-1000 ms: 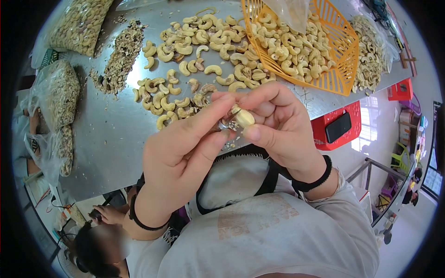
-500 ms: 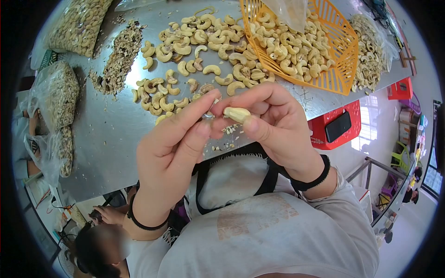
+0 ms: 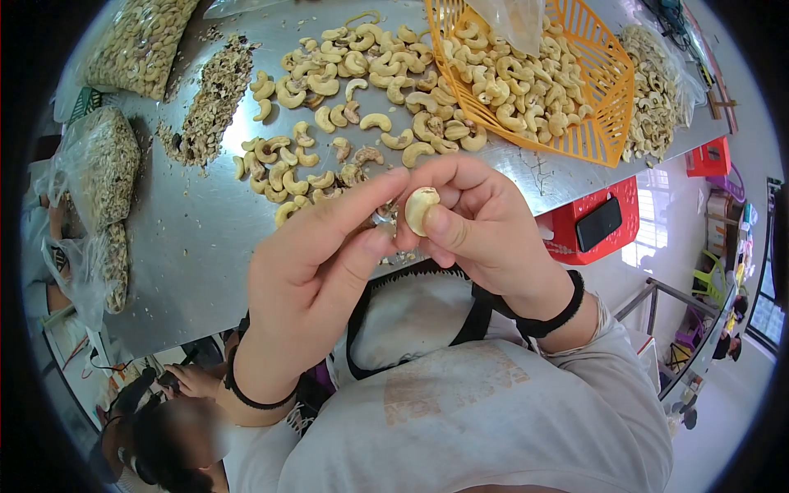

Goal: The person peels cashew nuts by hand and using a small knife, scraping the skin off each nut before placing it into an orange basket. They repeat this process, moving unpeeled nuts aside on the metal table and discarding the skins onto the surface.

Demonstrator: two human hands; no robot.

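The right fingers [image 3: 450, 232] pinch one pale cashew [image 3: 422, 211] in the middle of the frame. The left fingers [image 3: 352, 264] are close by, with a small shiny thing [image 3: 385, 216] between them; I can't tell if they grip it. Above, loose nuts [image 3: 355, 64] lie on the worktop [image 3: 181, 271]. An orange basket [image 3: 610, 123] of nuts sits at upper right.

Smooth glossy grey metal tabletop [image 3: 189, 271], orange slatted plastic basket [image 3: 606, 123] with a slight sheen, clear crinkled plastic bag of flaky bits [image 3: 111, 164], glossy red plastic stool [image 3: 575, 238], matt light grey cloth shirt [image 3: 477, 411]
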